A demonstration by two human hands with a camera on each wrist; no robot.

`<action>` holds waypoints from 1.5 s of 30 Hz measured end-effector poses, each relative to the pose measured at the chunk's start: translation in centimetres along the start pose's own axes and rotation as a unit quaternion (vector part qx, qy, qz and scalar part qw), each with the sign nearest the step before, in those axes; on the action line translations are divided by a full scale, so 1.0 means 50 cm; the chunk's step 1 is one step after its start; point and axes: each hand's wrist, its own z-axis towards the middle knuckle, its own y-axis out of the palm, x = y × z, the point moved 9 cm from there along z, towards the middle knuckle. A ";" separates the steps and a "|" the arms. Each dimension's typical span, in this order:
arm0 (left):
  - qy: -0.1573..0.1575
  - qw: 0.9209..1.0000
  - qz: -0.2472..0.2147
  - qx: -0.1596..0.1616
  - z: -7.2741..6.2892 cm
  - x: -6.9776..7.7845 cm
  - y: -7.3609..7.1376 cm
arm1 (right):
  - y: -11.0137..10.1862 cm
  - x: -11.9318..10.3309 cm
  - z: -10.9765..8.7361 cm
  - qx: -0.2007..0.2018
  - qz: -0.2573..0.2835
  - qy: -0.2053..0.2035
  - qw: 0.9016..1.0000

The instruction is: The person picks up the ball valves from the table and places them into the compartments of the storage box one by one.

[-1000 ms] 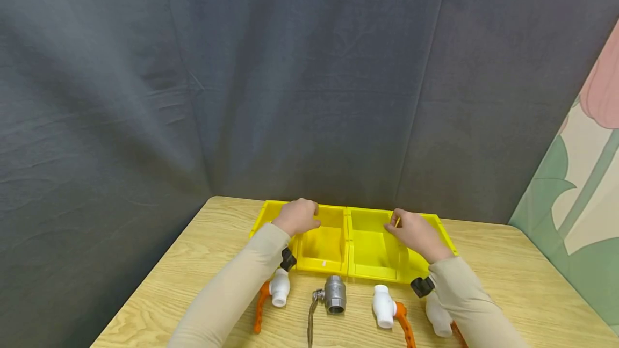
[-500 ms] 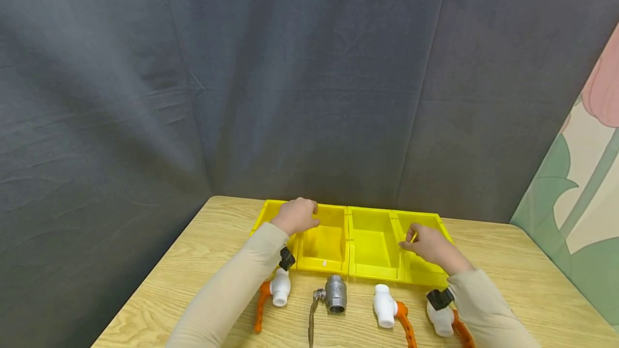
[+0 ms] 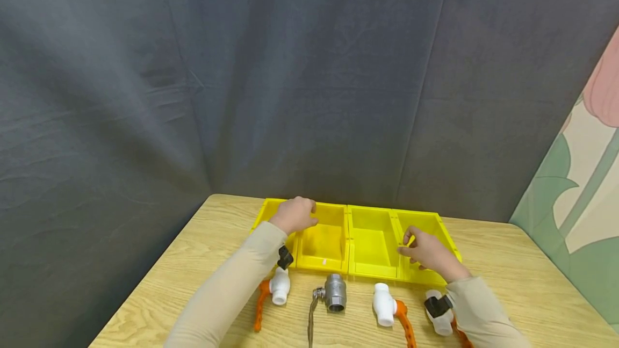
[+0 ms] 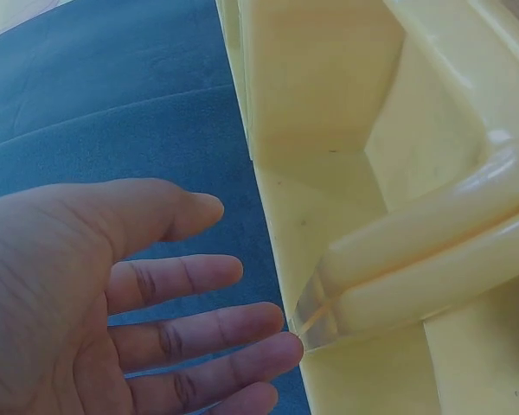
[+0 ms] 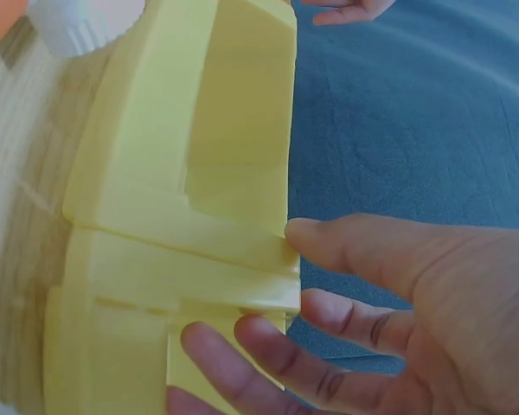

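Note:
A row of yellow plastic bins stands side by side at the back of the table. My left hand is over the left bins, thumb and fingers spread loosely. In the left wrist view a fingertip of the left hand meets the corner where two bin walls join; nothing is held. My right hand is over the divider between the two right bins. In the right wrist view the thumb of the right hand touches the bin rim, with the loosely bent fingers beyond the joined walls.
In front of the bins lie white ball valves with orange handles, one at left, one at centre right, and one partly behind the right wrist. A metal ball valve lies among them. A dark curtain hangs behind the table.
My right hand has moved right from the third bin to the divider before the last bin, and its thumb and forefinger stand wider apart. The left hand has hardly moved.

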 end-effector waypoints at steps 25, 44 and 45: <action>0.033 0.994 -0.096 0.050 -0.126 -0.024 -0.113 | 0.011 0.003 0.002 0.009 -0.002 0.002 1.000; 0.062 0.979 -0.194 -0.007 -0.238 -0.058 -0.001 | 0.014 0.004 0.002 0.010 -0.004 0.002 1.000; 0.061 0.979 -0.196 -0.014 -0.242 -0.061 0.009 | 0.014 0.004 0.002 0.010 -0.004 0.002 1.000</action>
